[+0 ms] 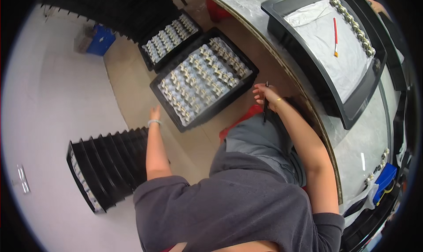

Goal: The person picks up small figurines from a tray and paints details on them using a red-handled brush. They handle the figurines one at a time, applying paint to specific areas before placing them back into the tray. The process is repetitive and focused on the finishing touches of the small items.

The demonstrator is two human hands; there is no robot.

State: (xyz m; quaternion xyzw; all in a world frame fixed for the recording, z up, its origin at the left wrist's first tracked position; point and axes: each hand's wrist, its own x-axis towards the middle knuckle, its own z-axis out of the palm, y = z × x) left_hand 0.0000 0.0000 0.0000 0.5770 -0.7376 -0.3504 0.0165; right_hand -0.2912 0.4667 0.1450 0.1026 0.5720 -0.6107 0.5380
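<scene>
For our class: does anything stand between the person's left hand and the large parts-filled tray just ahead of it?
Nothing visible does: only a sliver of floor shows between the left hand and the black parts tray.

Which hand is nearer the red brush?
Right. The right hand, holding a black tool, is beside the table, below and left of the brush in the picture; the left hand is farther left, near the parts-filled tray.

The right hand (270,95) covers the middle of a slim black tool (265,114), perhaps a pen. The lap (260,139) hides most of a red stool (233,123). The upper edge cuts off stacked black trays (125,10); the metal parts (215,63) are too small to identify.
</scene>
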